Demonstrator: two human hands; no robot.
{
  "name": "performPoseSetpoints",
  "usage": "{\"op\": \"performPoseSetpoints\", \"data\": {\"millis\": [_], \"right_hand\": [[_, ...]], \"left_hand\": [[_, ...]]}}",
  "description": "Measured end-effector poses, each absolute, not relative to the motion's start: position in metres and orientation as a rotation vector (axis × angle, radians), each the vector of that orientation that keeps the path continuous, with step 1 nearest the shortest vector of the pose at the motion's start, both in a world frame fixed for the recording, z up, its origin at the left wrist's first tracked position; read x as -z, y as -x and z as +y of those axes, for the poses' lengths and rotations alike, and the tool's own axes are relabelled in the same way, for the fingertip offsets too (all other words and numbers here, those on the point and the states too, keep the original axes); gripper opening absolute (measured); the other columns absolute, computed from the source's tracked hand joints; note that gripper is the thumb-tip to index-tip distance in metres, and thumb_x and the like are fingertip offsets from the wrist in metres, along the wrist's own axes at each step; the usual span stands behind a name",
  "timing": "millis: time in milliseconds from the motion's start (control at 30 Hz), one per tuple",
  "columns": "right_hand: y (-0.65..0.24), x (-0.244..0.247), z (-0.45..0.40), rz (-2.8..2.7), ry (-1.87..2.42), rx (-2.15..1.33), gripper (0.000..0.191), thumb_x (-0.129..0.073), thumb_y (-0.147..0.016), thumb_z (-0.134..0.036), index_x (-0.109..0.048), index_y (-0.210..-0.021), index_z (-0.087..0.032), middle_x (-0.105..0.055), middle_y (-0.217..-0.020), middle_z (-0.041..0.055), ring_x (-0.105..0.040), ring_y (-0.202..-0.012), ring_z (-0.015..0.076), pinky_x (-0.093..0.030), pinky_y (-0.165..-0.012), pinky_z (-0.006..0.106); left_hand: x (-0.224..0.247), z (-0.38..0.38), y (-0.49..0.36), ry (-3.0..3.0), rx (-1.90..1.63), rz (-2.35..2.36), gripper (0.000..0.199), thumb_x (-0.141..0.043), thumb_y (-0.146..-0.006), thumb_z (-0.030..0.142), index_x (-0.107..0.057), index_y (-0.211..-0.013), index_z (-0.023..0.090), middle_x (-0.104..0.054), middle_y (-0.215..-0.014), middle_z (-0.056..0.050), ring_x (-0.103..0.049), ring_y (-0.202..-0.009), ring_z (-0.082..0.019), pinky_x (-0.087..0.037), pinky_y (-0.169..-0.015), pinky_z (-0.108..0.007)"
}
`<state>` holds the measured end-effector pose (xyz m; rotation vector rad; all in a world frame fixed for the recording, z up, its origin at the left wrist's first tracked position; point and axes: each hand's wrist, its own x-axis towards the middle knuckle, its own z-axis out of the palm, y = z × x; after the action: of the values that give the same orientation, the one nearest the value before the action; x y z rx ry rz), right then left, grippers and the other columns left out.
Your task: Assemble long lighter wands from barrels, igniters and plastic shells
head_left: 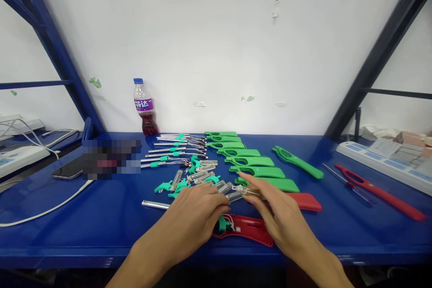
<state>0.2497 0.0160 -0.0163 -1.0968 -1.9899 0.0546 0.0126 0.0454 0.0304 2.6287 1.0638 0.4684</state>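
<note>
My left hand (199,211) is closed, its thumb and fingers pinching one end of a clear lighter fuel tank (234,196). Opposite it, the fingers of my right hand (278,209) close on the tank's other end, beside a small whitish valve tip (239,188); the fingers partly hide it. Below the hands lies an open red lighter shell half (251,228), with a teal trigger (222,223) and white wires in it. A metal lighter tube (155,204) sticks out left of my left hand. Behind my right hand rests another red shell half (305,201).
Several loose clear tanks (176,180) and teal triggers (164,186) lie behind the hands. Tubes with wires (168,149) and green shells (254,161) form rows. On the right are a screwdriver (351,184) and red lighter shell (384,193); a bottle (144,110) stands at the back.
</note>
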Motion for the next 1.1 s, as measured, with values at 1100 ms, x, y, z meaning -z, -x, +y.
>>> {"op": "performPoseSetpoints", "data": {"millis": [1100], "right_hand": [[-0.245,0.004,0.009,-1.959,1.037,-0.060,0.016,-0.051,-0.110,-0.018,-0.066,-0.111,-0.025,-0.070,-0.104,0.0037,-0.068,-0.095,0.0184,-0.054,-0.085,0.032]], "left_hand": [[-0.030,0.043,-0.015,-2.613,-0.494,1.051,0.026,-0.051,-0.109,0.025,-0.075,-0.099,0.024,-0.075,-0.096,-0.001,-0.071,-0.090,-0.019,-0.048,-0.080,-0.030]]}}
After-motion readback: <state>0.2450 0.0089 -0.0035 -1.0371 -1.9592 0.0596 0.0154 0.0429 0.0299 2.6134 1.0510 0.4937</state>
